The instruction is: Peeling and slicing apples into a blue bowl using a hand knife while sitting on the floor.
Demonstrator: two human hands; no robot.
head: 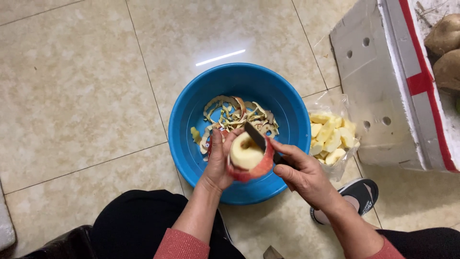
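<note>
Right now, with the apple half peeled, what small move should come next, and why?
Probably turn the apple a little in the left hand so the knife in the right hand meets the remaining red skin; the top is already bare.

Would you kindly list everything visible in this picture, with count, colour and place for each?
apple: one, red skin partly pared to pale flesh, held over the basin
knife: one, dark blade, lying against the top of the apple
basin: one, blue, on the floor in the middle
peelings: a heap, tan and reddish, inside the basin
plastic bag: one, clear, right of the basin
peeled pieces: several, pale yellow, inside the bag
foam box: one, white with red tape, upper right
brown round produce: two, in the box
floor: beige tiles
sandal: one, black, lower right
left hand: holds the apple
right hand: holds the knife
</note>
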